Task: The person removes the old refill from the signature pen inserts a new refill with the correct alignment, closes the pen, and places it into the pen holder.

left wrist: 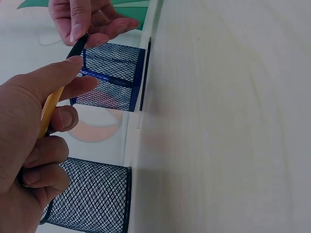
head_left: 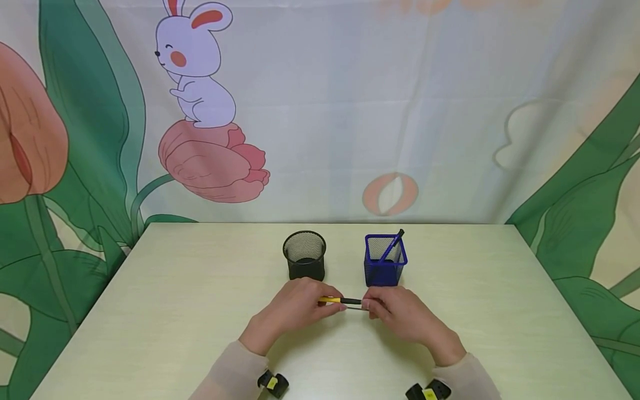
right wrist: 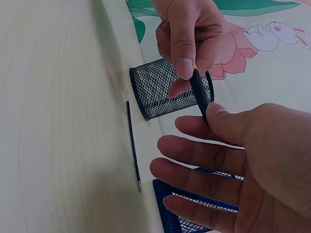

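A pen (head_left: 351, 301) with a yellow barrel and a black grip section is held level between both hands, above the table. My left hand (head_left: 302, 303) grips the yellow barrel, its fingers curled round it in the left wrist view. At the other end, the thumb and forefinger of my right hand (head_left: 400, 312) pinch the black tip section. The right hand's other fingers are spread loosely in the right wrist view. A thin dark pen refill (right wrist: 132, 145), with a metal tip and a clear tail, lies on the table below the pen.
Behind the left hand stands a round black mesh pen holder (head_left: 306, 271). A square blue mesh pen holder (head_left: 384, 274), with a blue pen (head_left: 392, 246) leaning in it, stands behind the right hand. A printed curtain (head_left: 320, 111) hangs at the back edge of the pale wooden table (head_left: 175, 289).
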`<state>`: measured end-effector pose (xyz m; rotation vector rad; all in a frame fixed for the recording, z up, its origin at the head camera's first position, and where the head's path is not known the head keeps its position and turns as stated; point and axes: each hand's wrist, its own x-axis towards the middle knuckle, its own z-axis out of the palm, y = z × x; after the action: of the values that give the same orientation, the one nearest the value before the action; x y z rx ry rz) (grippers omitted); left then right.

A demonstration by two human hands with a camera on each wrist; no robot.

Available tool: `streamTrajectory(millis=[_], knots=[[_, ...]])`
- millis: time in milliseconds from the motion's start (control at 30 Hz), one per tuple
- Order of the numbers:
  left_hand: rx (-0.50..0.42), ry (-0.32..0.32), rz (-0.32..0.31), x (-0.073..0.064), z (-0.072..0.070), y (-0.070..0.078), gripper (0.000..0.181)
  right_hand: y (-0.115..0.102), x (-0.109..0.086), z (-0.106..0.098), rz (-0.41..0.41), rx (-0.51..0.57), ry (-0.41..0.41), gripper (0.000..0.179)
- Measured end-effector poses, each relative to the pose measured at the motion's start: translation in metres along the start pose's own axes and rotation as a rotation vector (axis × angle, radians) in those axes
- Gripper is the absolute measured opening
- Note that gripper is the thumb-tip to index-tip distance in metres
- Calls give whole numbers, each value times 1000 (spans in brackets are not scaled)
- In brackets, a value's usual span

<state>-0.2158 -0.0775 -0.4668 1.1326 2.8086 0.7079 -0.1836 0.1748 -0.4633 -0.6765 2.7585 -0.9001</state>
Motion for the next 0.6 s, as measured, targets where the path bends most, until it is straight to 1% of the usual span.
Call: streamTrajectory(millis=[333, 600], knots=[[3, -1, -3, 0, 0, 0, 22, 0, 0, 0, 2, -8, -15, 23], [5, 5, 23, 0, 1, -1, 22, 0, 0, 1, 4, -10, -11, 29]])
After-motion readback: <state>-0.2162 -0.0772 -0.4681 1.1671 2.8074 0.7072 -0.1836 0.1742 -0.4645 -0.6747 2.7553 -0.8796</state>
